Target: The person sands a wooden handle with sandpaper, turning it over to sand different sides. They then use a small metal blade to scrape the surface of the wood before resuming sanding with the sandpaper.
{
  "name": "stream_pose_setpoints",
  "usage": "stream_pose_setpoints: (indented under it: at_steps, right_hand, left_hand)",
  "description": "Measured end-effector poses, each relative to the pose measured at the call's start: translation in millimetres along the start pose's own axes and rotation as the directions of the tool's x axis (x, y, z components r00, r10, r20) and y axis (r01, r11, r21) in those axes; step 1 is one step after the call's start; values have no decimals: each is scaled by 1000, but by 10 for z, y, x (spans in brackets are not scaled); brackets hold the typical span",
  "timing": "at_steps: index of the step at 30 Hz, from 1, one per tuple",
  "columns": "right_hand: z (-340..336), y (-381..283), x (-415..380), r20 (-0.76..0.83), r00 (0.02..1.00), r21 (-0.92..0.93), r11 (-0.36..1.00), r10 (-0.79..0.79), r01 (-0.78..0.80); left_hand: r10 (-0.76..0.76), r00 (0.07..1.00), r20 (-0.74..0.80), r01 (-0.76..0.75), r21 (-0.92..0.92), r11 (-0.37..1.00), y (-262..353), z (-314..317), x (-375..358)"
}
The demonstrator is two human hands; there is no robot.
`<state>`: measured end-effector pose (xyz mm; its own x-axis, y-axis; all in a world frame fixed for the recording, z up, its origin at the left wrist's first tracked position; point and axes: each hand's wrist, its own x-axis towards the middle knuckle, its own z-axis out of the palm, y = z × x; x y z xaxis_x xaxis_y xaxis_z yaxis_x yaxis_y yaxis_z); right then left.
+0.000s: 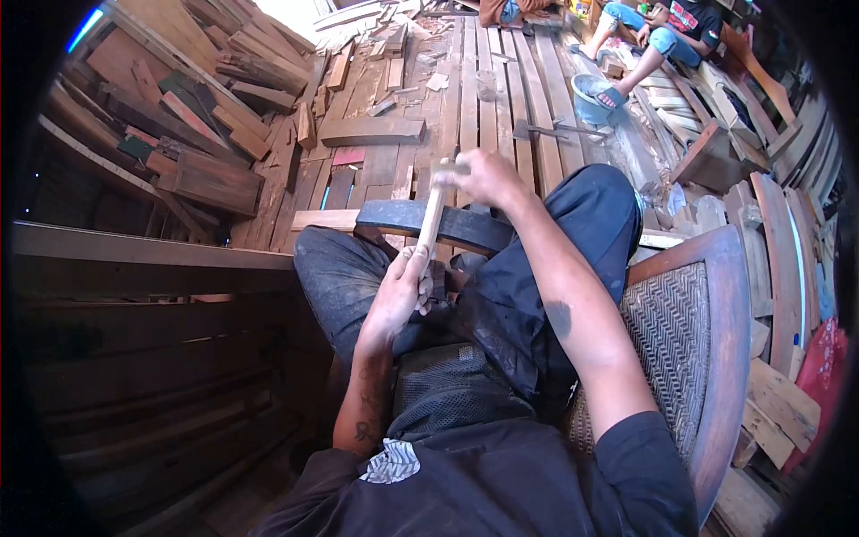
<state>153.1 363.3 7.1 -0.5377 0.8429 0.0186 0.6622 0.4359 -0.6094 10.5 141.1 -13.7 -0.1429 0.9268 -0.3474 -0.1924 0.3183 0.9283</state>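
My left hand (400, 291) is wrapped round the lower part of a slim, pale wooden stick (432, 219), which stands tilted in front of me. At the stick's upper end, my right hand (488, 181) is closed with its thumb and fingers on the wood. Whether a small piece of something lies under those fingers I cannot make out. Behind the stick, a thick curved dark piece (385, 215) lies across between my knees. Part of it is hidden by the stick and my leg.
A wooden block (373, 132) and a hammer-like tool (537, 131) lie on the slatted floor ahead. Wood offcuts (215, 179) are piled at left. A bucket (592, 100) stands near a seated person (671, 36). I sit on a woven chair (667, 322).
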Motion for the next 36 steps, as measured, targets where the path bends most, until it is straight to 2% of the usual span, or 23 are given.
stream_pose_setpoints:
  at_steps: [4,5,8,9,12,16,17,20,22,23,26,27,28,30,31,34,36]
  right_hand:
    - [81,20,-70,209,963,90,983,-173,157]
    - [15,2,-4,170,985,88,996,2,-17]
    - [-20,47,91,-58,993,-60,993,98,-102]
    - [80,53,14,-127,992,-23,1000,8,-11]
    - [230,147,-55,108,973,158,970,-202,184]
    - [-18,66,155,2,995,-21,995,101,-101]
    - [-32,20,87,4,996,-22,995,93,-93]
    - [217,81,-75,96,980,47,984,-175,171]
    - [-10,-38,-100,192,979,50,997,-75,67]
    - [-89,-130,-40,101,993,-60,997,55,-49]
    - [-91,-79,-13,11,995,-67,993,99,-98]
    - [-36,-70,-41,71,997,-40,999,22,-19]
    - [27,-4,-121,150,979,82,988,-140,129]
    - [58,-5,-175,148,981,42,992,-123,118]
    - [17,-14,-85,152,987,69,997,-44,34]
    - [-32,21,105,33,995,-20,995,99,-99]
    - [58,25,62,100,995,0,1000,27,-27]
  left_hand:
    - [5,1000,15,-5,-9,1000,-9,1,-70]
    - [-13,1000,17,13,-11,1000,7,4,-105]
    - [-26,999,20,27,-18,999,80,4,-88]
    - [-39,999,19,39,-20,999,86,7,-86]
    - [-43,999,14,43,-8,999,77,11,-106]
    - [-77,997,11,77,-38,996,132,1,-127]
    - [-49,999,17,50,-65,997,111,5,-119]
    - [-53,998,18,54,-64,996,69,10,-101]
    - [-63,998,18,64,-65,996,62,7,-146]
    - [-50,999,22,51,-64,997,101,9,-129]
    - [-64,998,15,65,-77,995,122,11,-124]
    - [-64,998,16,65,-79,995,111,15,-121]
    - [-48,999,24,50,-76,996,79,25,-119]
    - [-34,999,40,36,-58,998,39,6,-133]
    - [-52,998,47,55,-63,997,62,1,-146]
    - [-98,994,42,101,-66,993,126,-11,-144]
    - [-74,996,56,77,-40,996,94,-38,-129]
